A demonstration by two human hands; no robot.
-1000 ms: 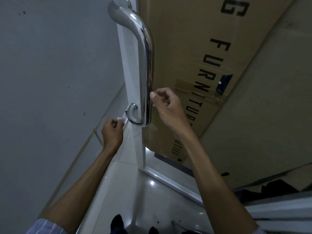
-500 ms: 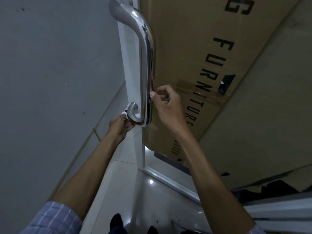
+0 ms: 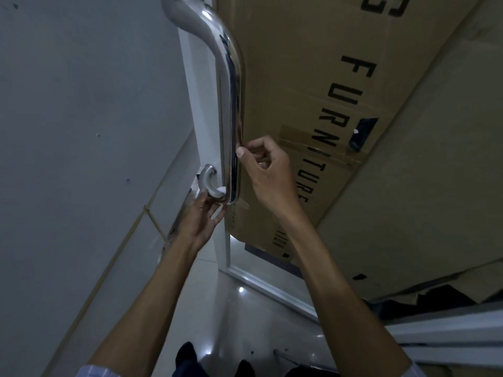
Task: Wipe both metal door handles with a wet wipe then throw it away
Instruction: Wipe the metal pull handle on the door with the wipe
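Observation:
A long chrome door handle runs down the edge of a glass door, ending in a curved foot. My left hand is under that curved foot, pressing a white wet wipe against the metal; only a small bit of the wipe shows. My right hand rests against the right side of the handle bar, thumb and fingers pinched at the bar. A second handle is not clearly visible.
A grey wall stands close on the left. Behind the glass leans a large cardboard box printed FURNITURE. Glossy white floor tiles lie below, with my dark shoes at the bottom edge.
My left hand has risen from beside the door edge up to the handle's curved lower end, carrying the wipe onto the metal. My right hand has stayed at the bar.

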